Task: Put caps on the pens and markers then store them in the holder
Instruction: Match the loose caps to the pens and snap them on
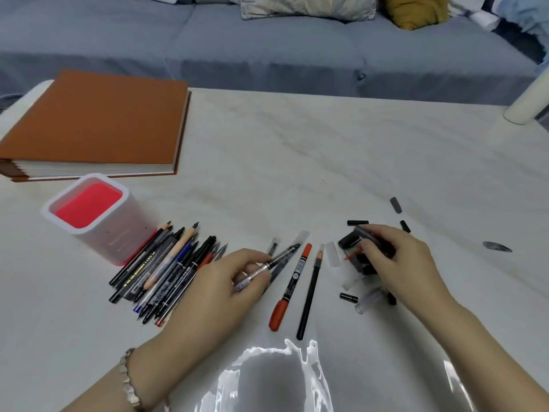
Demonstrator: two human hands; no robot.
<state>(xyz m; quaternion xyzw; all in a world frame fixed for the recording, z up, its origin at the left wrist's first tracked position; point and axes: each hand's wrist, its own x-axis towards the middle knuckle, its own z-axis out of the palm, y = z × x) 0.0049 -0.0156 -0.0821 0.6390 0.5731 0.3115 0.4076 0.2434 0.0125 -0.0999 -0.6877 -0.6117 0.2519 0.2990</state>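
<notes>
Our left hand [234, 281] pinches a clear-barrelled pen [276, 260], its tip pointing to two o'clock. Our right hand [398, 263] curls its fingers round a grey cap [367, 234] over the loose caps [346, 241] on the table [297, 162]. The holder [89, 215] stands at ten o'clock from the left hand, with the bundle of pens [166, 272] between them. A red marker [292, 283] and a black pencil [310, 292] lie between our hands.

A home living room: grey sofa [267, 55] with cushions [309, 7] behind a white table [297, 162].
</notes>
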